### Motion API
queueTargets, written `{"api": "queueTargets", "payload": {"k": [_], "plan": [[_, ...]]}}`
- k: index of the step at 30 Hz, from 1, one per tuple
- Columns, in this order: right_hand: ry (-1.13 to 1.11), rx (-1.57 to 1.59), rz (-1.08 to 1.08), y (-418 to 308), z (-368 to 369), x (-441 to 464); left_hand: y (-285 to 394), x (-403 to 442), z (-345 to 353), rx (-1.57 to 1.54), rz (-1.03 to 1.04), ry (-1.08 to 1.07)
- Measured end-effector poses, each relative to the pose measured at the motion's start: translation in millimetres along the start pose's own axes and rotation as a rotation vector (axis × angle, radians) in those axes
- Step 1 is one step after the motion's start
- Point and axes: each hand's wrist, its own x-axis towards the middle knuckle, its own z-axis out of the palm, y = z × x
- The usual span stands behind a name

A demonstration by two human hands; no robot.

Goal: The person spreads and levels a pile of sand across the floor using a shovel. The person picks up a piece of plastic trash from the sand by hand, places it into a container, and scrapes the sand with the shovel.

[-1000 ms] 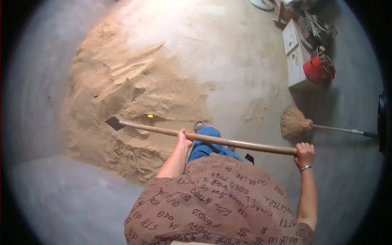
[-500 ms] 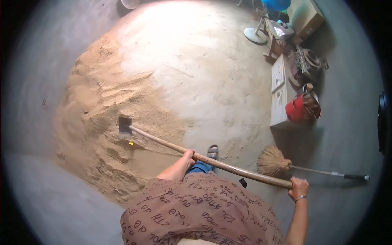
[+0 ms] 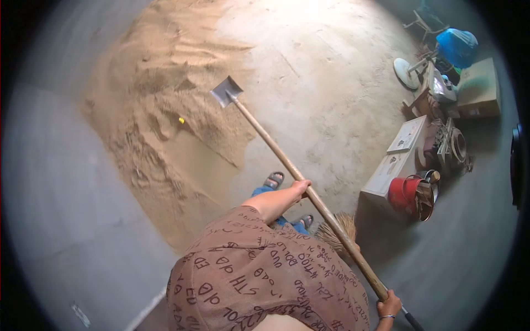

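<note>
A shovel (image 3: 270, 142) with a long wooden handle and a square metal blade lies diagonally across the view. Around the middle of its handle is my left hand (image 3: 300, 188), closed. My right hand (image 3: 390, 304), with a band at the wrist, grips the rear end of the handle. The grey blade is at the right edge of the sand pile (image 3: 160, 105), with no visible load on it; whether it touches the sand I cannot tell. A small yellow thing (image 3: 181, 120) lies on the sand, left of the blade.
A straw broom (image 3: 337, 230) lies partly under the handle, close to my sandalled feet. To the right stand a white cabinet (image 3: 381, 175), a red bucket (image 3: 404, 193) with things in it, a cardboard box (image 3: 479, 88) and a blue bag (image 3: 457, 47).
The shovel blade has come out of the sand and swung to the right, toward the pile's edge. Both hands still hold the handle, the view has turned, and a second foot now shows.
</note>
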Motion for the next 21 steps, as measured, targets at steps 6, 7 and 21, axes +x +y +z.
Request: {"api": "queueTargets", "payload": {"k": [6,7,21], "plan": [[0.057,-0.108,-0.03,161,-8,20,-121,-38,110,-0.086,-0.017,-0.074],[0.052,-0.134,-0.017,182,-19,18,-146,-44,130,-0.176,-0.118,-0.129],[-0.266,-0.59,0.076,201,-100,27,-227,-87,164,-0.126,-0.326,-0.371]]}}
